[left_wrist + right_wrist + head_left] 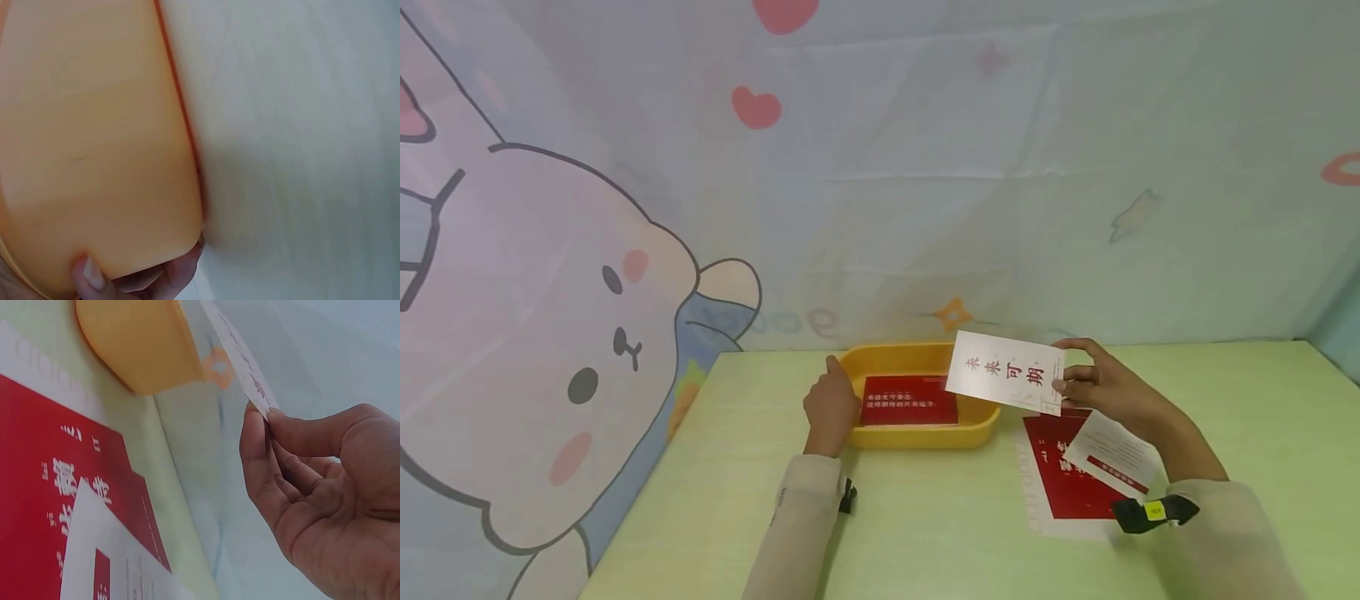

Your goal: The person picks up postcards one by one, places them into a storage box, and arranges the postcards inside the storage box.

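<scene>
Green table [925, 517]: white card [1006, 372] pinched between right-hand fingers [1070, 385].

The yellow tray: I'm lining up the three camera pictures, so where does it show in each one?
Head view: the yellow tray sits at centre on the table, its left end held by the left hand.
Left wrist view: the tray's outer wall fills the left half, fingertips at its bottom edge.
Right wrist view: one rounded corner shows at top left.
Shared landmark: the pale green table.

Fingers [94, 278] grip the yellow tray [94, 125].
</scene>
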The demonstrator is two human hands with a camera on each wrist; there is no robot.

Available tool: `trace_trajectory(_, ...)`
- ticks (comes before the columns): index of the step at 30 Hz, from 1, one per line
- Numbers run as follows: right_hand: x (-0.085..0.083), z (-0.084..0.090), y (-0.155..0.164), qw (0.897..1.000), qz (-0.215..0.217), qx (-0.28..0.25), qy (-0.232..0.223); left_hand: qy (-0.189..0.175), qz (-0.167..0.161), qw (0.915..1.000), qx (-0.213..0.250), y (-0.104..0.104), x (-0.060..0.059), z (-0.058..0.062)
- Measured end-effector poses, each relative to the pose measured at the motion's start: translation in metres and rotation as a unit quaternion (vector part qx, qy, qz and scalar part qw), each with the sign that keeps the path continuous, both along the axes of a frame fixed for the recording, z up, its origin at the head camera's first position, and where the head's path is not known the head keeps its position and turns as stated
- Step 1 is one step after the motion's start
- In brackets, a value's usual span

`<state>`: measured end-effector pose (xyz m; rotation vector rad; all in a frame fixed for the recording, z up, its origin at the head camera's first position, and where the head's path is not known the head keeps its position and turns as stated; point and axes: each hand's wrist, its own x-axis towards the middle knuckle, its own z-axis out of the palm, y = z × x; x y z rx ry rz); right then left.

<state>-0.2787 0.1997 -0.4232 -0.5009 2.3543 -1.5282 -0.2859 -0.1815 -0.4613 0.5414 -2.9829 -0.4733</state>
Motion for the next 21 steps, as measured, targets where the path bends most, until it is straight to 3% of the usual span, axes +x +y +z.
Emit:
trace_trajectory(15, -0.012, 0.014, -0.032, 1.000, 0.026, -0.015, 0.002, 0.002, 0.000, 1.0000, 0.003, -0.001, 0.002, 0.001)
trace_trajectory(21, -0.013, 0.017, -0.048, 1.000, 0.028, 0.002, 0.010, 0.001, 0.001, 1.0000, 0.001, -0.002, 0.001, 0.002)
